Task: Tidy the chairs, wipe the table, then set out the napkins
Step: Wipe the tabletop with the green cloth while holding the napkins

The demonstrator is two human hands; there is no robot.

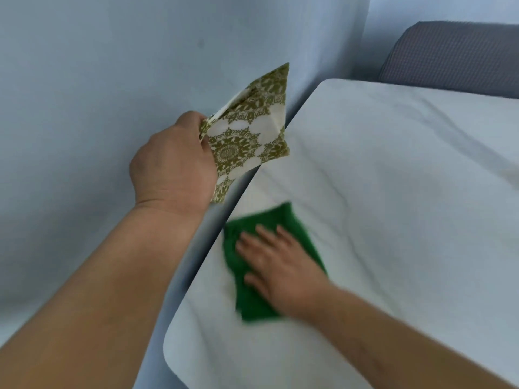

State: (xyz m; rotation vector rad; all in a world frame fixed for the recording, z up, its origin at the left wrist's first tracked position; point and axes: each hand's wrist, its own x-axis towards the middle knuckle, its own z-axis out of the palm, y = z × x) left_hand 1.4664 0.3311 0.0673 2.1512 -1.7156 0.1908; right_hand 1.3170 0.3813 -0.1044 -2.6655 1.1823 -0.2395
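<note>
While the left hand (173, 168) pinches patterned napkins (248, 136), grip mostly hidden, blurred right hand (280, 266) pressing flat-fingered on green cloth (248, 303)

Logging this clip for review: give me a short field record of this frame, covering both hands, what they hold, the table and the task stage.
left hand: grips a folded patterned napkin, held up at the table's left edge; count unclear
right hand: flat, fingers spread, pressing green cloth
table: white, cloth near its left edge
chair: grey backrest beyond the table's far end
stage: wiping; no napkin laid out in view
</note>
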